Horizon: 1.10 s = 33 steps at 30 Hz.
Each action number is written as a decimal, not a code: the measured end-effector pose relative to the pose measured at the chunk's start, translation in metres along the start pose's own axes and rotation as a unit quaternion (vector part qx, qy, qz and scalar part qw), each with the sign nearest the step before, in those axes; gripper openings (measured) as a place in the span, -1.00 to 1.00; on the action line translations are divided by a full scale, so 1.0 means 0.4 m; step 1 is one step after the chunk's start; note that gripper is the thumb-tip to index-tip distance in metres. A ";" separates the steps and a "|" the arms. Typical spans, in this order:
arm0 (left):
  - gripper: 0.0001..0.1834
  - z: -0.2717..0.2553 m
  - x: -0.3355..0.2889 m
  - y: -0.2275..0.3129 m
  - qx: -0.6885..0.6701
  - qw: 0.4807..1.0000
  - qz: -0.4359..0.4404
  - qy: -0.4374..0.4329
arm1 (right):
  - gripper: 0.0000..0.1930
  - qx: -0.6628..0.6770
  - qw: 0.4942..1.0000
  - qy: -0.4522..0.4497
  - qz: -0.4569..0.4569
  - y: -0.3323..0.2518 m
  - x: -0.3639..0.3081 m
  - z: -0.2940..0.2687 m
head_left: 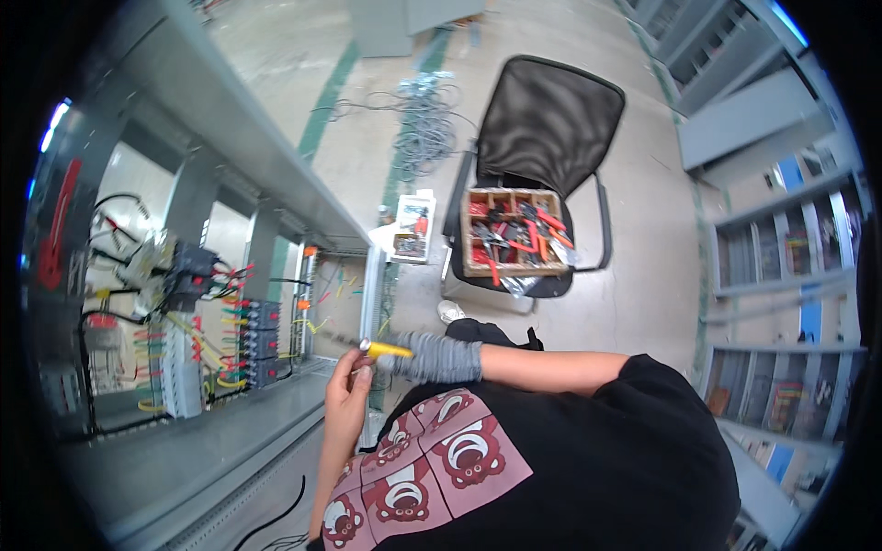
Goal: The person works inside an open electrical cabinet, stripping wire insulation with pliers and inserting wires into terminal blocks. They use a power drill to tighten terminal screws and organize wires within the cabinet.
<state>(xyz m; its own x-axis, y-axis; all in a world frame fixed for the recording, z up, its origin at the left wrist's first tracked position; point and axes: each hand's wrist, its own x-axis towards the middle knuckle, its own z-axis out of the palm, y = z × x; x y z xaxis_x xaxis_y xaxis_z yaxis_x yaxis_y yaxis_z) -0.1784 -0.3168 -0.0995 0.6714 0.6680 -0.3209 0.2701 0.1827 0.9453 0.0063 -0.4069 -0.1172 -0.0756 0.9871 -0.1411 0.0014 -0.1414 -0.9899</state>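
Yellow and cylindrical, the tool is sitting between your hands, its pale end pointing toward your bare left hand, its body crossing your grey-gloved right hand. Your left fingers are bending beside that end; which hand is gripping, I can't tell. On the black chair, a divided box is holding red pieces at its far-left corner, red-handled tools along its right edge.

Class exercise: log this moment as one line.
left hand: bare, by yellow tool's end | right hand: gray-gloved, at tool, grip unclear | cabinet: left, wired | toolbox: on chair
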 end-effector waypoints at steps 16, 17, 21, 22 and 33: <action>-0.89 0.208 0.105 0.034 0.118 0.947 -0.176 -0.242 | -0.32 -0.215 0.715 0.496 0.443 0.703 -0.395 -0.531; -0.91 0.229 0.114 0.035 0.149 0.945 -0.164 -0.239 | -0.32 -0.185 0.704 0.490 0.479 0.713 -0.395 -0.553; -0.95 0.295 0.129 -0.021 0.234 0.949 -0.142 -0.160 | -0.38 -0.245 0.712 0.473 0.458 0.780 -0.359 -0.633; -0.95 0.314 0.141 -0.031 0.245 0.949 -0.146 -0.138 | -0.38 -0.231 0.717 0.461 0.469 0.779 -0.345 -0.650; -0.95 0.403 0.226 -0.106 0.230 0.952 -0.182 -0.083 | -0.09 -0.424 0.657 0.340 0.522 0.839 -0.132 -0.820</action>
<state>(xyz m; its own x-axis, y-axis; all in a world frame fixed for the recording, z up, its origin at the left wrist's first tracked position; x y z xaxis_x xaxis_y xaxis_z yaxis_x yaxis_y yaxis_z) -0.0178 -0.3803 -0.1779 0.5643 0.4906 -0.6639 0.7543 0.0205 0.6563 0.3379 -0.4818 -0.4451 0.8710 0.2313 -0.4335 0.2753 -0.9605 0.0407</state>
